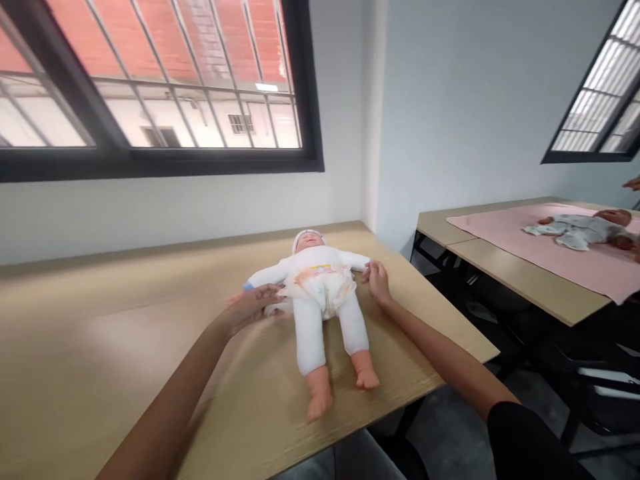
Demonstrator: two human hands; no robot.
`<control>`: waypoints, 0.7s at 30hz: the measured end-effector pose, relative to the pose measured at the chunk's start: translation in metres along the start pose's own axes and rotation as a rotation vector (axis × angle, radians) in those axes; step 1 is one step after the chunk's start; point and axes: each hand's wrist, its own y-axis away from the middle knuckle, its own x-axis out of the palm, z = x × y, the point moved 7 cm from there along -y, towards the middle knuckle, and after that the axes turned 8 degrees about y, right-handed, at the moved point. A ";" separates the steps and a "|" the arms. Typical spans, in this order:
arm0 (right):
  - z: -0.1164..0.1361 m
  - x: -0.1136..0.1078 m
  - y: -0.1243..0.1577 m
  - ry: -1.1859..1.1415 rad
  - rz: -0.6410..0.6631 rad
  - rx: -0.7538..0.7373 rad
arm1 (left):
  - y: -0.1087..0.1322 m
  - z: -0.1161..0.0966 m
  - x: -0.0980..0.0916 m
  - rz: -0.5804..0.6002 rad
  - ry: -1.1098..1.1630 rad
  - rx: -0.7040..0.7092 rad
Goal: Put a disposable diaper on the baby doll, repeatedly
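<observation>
A baby doll (317, 293) lies on its back on a light wooden table (95, 333), feet toward me. It wears a white long-sleeved suit, a white cap and a disposable diaper (327, 290), with bare vinyl feet. My left hand (253, 308) is motion-blurred, its fingers spread across the doll's side just under the arm. On the far side, my right hand (379, 283) curls its fingers around the end of the doll's other arm.
A second table with a pink sheet (540, 257) holds another baby doll (580, 230) at the right. A co-worker's hand (633, 183) shows at the right edge. The wall and a barred window (160, 87) border the near table's far side.
</observation>
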 end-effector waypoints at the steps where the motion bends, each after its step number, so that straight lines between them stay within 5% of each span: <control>1: 0.016 -0.002 0.003 0.012 -0.025 -0.067 | -0.001 0.001 -0.004 0.020 0.046 -0.012; 4: 0.076 0.014 0.023 0.069 0.039 -0.313 | -0.002 0.001 -0.013 0.037 0.187 0.023; 7: 0.126 0.066 0.056 0.313 0.315 -0.583 | -0.001 -0.004 -0.015 0.015 0.289 0.100; 11: 0.143 0.140 0.093 0.645 0.531 -0.850 | 0.003 -0.011 -0.005 0.040 0.384 0.165; 15: 0.128 0.172 0.097 0.719 0.591 -0.838 | 0.001 -0.013 -0.002 0.038 0.428 0.229; 21: 0.117 0.159 0.072 0.483 0.614 -0.575 | -0.015 0.015 -0.016 -0.089 0.330 0.172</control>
